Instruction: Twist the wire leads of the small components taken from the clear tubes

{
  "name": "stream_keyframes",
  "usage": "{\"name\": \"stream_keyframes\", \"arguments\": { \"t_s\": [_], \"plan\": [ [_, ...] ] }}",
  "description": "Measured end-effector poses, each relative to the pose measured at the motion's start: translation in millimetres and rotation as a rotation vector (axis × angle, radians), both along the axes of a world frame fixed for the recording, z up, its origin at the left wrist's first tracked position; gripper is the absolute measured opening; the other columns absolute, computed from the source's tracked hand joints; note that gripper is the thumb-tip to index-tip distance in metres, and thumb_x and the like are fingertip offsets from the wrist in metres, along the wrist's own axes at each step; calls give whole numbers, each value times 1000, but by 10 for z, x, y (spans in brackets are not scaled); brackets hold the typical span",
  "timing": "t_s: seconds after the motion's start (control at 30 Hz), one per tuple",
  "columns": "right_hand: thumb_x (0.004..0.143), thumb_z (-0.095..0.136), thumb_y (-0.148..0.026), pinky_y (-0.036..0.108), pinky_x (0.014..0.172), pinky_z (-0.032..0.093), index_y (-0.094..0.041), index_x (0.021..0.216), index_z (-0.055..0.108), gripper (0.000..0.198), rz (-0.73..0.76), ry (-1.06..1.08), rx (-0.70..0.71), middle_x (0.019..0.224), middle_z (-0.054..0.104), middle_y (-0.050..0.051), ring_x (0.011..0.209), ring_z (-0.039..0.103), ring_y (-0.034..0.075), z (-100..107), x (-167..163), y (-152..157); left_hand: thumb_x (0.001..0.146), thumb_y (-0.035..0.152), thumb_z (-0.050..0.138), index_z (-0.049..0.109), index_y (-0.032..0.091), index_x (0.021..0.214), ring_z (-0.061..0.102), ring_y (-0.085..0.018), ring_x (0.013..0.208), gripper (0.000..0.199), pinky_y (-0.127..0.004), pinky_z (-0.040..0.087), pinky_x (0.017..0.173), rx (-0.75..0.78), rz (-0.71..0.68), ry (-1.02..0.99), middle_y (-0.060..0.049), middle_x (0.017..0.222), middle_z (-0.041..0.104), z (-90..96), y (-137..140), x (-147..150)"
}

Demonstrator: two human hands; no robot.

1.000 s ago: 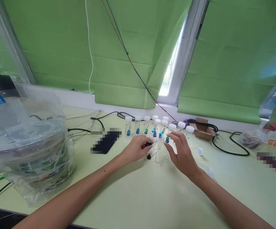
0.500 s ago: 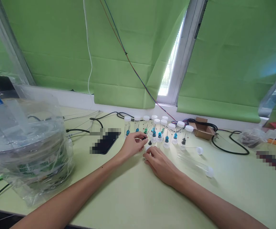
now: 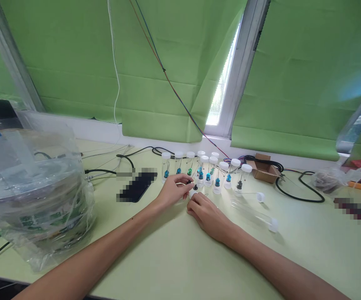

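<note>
Both my hands are close together on the pale green table, just in front of the standing tubes. Between the thumb and fingers of my left hand (image 3: 174, 189) is a small black part (image 3: 189, 181). My right hand (image 3: 207, 213) has its fingers curled round a white cap (image 3: 193, 193), low at the tabletop. From the cap rises another little black piece (image 3: 195, 187). Behind stand several clear tubes with white lids, such as the front tube (image 3: 217, 179); they hold small blue or green pieces with thin wires. One tube (image 3: 240, 181) holds a dark piece.
Two clear tubes lie to the right, the nearer tube (image 3: 252, 213) with a white cap. At left are a black phone (image 3: 139, 187) and a large plastic-wrapped spool (image 3: 43, 200). A small cardboard box (image 3: 265, 171) and black cables (image 3: 308, 199) are at back right.
My hands stay in nearly the same place and hold. The whole view has shifted very slightly.
</note>
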State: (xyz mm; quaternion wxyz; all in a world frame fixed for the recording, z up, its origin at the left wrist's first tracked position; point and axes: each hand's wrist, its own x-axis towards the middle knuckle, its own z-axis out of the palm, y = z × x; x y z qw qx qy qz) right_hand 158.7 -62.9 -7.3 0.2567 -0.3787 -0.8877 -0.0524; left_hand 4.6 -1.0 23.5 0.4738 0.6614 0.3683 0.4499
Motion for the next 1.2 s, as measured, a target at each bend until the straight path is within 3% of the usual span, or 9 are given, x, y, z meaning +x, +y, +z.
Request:
{"name": "stream_keyframes", "arguments": {
  "t_s": [0.37,0.53,0.73,1.2],
  "plan": [
    [96,41,-13,35,75,45,-19,89,53,15,34,101,45,92,56,7,86,51,20,20,95,-23,60,37,82,66,14,87,59,-12,59,39,-26,49,53,-148,-101,-127,-2,74,60,-24,8,27],
    [96,42,-15,35,75,45,-20,89,52,14,-2,316,170,88,57,6,85,52,20,49,219,12,73,46,71,65,13,87,60,-13,64,37,-26,50,54,-220,-208,-174,-6,81,61,-22,-46,42],
    [96,43,-16,35,74,46,-21,91,51,11,-24,479,202,87,56,6,83,53,19,40,284,32,79,48,64,63,13,81,54,-9,54,35,-23,44,51,-305,-317,-148,-2,70,57,-67,-185,97],
    [96,39,-14,33,71,46,-21,92,50,13,-9,489,132,86,53,5,79,51,18,28,244,5,84,36,62,62,13,76,48,-4,48,24,-18,32,42,-465,-384,-251,-4,75,59,-58,-348,166]
  ]
}}
